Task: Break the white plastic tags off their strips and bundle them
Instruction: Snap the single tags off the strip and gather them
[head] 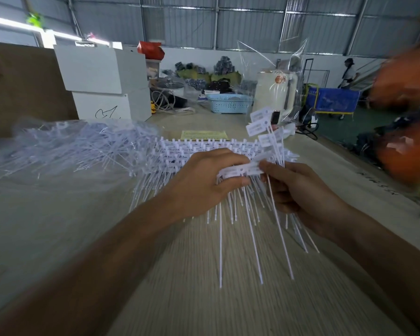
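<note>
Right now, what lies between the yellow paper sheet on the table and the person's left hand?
In the head view, stacked strips of white plastic tags fill the stretch between the yellow paper sheet and the left hand.

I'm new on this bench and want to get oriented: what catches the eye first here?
At centre, the left hand and right hand grip a strip of white tags, thin tails fanning down toward the table. Behind lies a stack of tag strips; left, a clear bag of tags.

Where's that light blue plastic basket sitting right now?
The light blue basket sits at the far end of the table, centre-right in the head view, just left of the cream appliance.
</note>
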{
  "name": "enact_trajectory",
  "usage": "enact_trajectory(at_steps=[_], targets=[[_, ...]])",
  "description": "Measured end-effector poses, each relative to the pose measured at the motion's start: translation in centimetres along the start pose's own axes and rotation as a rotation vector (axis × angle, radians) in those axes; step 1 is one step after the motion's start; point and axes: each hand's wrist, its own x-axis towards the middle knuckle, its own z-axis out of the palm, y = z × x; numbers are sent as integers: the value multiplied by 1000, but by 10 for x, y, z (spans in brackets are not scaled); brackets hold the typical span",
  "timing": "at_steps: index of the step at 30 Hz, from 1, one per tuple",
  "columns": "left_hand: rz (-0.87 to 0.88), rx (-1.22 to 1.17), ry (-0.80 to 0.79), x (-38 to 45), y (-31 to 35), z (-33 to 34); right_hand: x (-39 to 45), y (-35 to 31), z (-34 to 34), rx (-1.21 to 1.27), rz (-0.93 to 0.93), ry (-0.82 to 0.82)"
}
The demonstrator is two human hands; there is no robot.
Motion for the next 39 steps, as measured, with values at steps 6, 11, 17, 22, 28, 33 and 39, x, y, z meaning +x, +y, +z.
enact_trajectory(at_steps=[6, 11, 17, 22, 28, 33, 39], targets=[[37, 66, 11, -1, -4, -3, 2, 1, 0, 51, 12, 37], [100, 143, 14, -2, -3, -3, 0, 1, 1, -69, -101, 27], [128, 159, 8, -2, -2, -1, 1, 4, 0, -239, -317, 40], [85, 31, 64, 0, -3, -3, -1, 1, 0, -691, -560, 123], [162, 94, 54, 2, -2, -2, 1, 1, -1, -301, -327, 111], [173, 93, 37, 2, -2, -3, 3, 3, -1, -269, -258, 78], [166, 79, 24, 3, -1, -4, 8, 8, -4, -210, -213, 46]])
